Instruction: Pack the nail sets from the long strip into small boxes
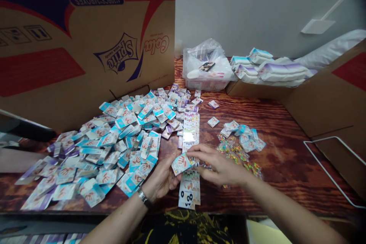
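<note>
While a printed cardboard carton is standing at far left, a heap of small card packets is spreading across the wooden surface. The left hand, wearing a wristwatch, is half closed and is holding one card packet by its lower edge. A long printed paper strip is lying beneath that packet. The right hand is reaching across with fingers extended, its fingertips resting at the packet's far edge; whether it is gripping cannot be told. Holding by the edges appears sound, keeping thin card flat. Farther right, clear sachets of colourful small pieces are lying loose, with a clear plastic tub behind.
</note>
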A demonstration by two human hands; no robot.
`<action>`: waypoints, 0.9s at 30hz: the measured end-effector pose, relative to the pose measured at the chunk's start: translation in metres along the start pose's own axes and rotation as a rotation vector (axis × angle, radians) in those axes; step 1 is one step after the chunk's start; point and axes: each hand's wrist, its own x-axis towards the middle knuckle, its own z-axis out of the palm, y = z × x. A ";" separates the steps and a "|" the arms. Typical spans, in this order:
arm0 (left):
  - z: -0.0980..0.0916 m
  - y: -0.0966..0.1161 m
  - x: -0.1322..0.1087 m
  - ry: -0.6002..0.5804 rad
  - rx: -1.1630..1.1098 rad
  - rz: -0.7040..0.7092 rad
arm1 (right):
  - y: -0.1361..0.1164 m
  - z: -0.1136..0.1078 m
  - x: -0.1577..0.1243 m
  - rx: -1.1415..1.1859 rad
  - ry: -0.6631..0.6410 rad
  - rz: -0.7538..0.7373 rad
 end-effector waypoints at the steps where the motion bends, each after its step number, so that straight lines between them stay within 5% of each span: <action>1: 0.002 0.000 0.000 0.005 0.020 0.011 | 0.000 0.001 0.000 0.042 0.020 0.054; 4: 0.003 -0.002 0.000 0.013 0.186 0.129 | 0.007 0.012 -0.002 0.113 0.161 0.236; 9: -0.003 -0.009 -0.003 0.216 0.865 0.822 | 0.026 0.042 -0.006 0.379 0.378 0.486; 11: -0.006 -0.013 -0.004 0.223 1.145 0.992 | 0.027 0.049 -0.006 0.500 0.398 0.502; 17: -0.010 -0.022 0.003 0.263 1.492 1.088 | 0.019 0.054 -0.004 0.622 0.383 0.493; 27: -0.002 -0.022 0.009 0.324 1.457 1.179 | -0.011 0.054 -0.006 0.069 0.463 0.335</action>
